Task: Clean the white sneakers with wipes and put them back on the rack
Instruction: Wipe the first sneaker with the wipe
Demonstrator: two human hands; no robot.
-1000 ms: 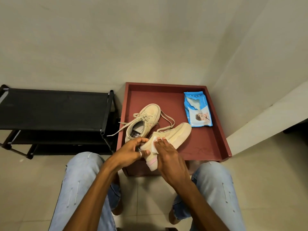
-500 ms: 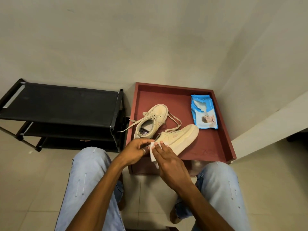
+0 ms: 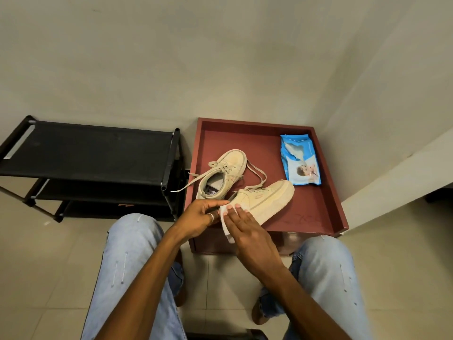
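Left hand (image 3: 199,217) grips the sneaker (image 3: 267,200) heel; right hand (image 3: 247,230) presses a wipe (image 3: 225,218) flat-fingered.

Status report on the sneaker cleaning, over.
Left hand grips near sneaker at heel. Right hand presses wipe flat on it. Other sneaker lies on red tray, lace trailing over the edge.

Lowers the near sneaker (image 3: 267,200) heel back toward the tray (image 3: 340,217), pink sole edge not showing anymore. Pulls the right hand (image 3: 250,234) back to the heel end, fingers flat on the wipe (image 3: 225,222), way more of it dangling out now. Pans left too, more rack (image 3: 93,153) in frame.
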